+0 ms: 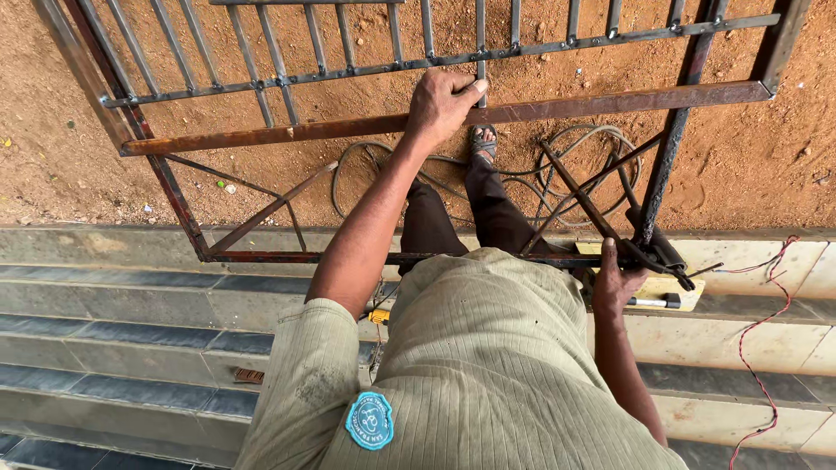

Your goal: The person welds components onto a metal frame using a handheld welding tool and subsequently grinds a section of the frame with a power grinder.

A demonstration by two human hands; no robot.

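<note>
Head view: a person bends over a rusty metal gate (261, 136).
Left hand (442, 103): twelve o'clock, fingers clamped on gate's crossbar (610, 102).
Right hand (616, 280): three o'clock, fingers clamped on welding holder (657, 252).
Cable (557, 165): coiled on dirt beyond.

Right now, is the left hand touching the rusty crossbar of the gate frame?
Touching. The head view shows the left hand wrapped over the rusty crossbar, fingers curled around it.

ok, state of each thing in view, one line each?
left hand: closed around a rusty crossbar of the gate
right hand: gripping the dark tool at the gate's lower rail
metal gate frame: rusty, lying tilted over the steps
cable: coiled loosely on the dirt
red wire: slack, trailing across the steps
dark tool: held against the frame
</note>
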